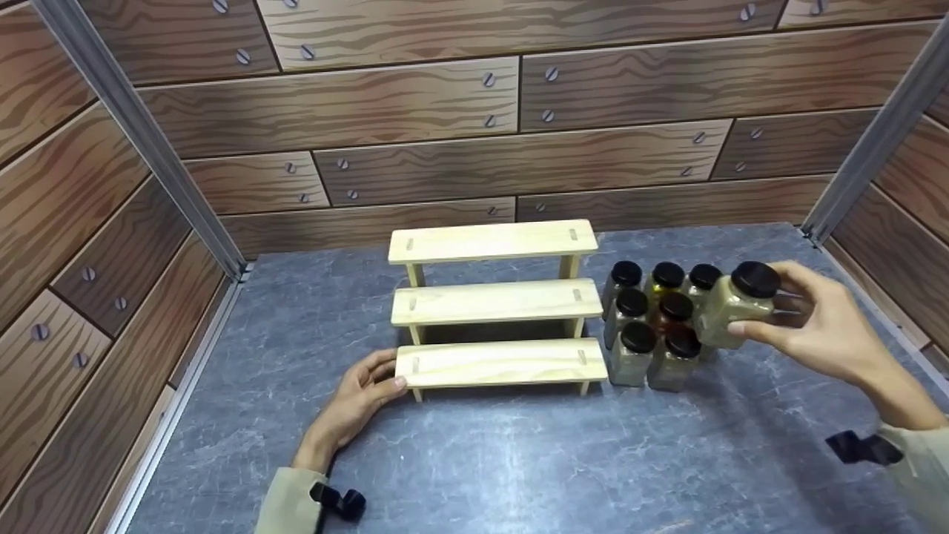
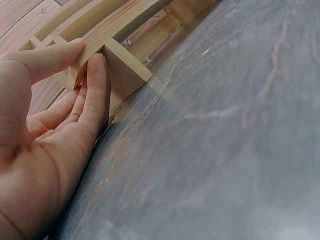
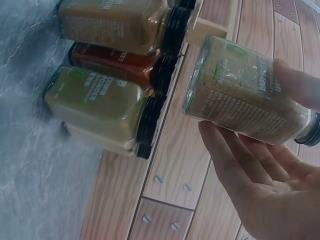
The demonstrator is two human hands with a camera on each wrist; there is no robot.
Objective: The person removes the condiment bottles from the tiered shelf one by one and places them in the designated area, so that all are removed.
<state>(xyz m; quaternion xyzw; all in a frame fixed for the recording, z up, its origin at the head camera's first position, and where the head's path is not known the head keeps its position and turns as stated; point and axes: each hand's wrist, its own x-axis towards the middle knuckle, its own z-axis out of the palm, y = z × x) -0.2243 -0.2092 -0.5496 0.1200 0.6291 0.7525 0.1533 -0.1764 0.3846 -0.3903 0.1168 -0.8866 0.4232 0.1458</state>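
My left hand (image 1: pixel 354 404) pinches the left end of the lowest step of a pale wooden three-step rack (image 1: pixel 500 363). In the left wrist view the thumb lies on top of the board (image 2: pixel 131 24) and the fingers are under it. On the right, my right hand (image 1: pixel 834 334) holds a square glass spice jar (image 1: pixel 725 315) with a black lid, raised off the table. Greenish-beige powder fills this jar (image 3: pixel 240 95), and its label is too blurred to read fully. Thumb and fingers grip it from opposite sides. The rack's steps bear nothing.
Several black-lidded spice jars (image 1: pixel 632 356) stand close together just right of the rack, one with red contents (image 1: pixel 671 315). The grey marbled table (image 1: pixel 482 460) is bounded by wood-patterned walls (image 1: pixel 415 104) and metal corner posts (image 1: pixel 141 133).
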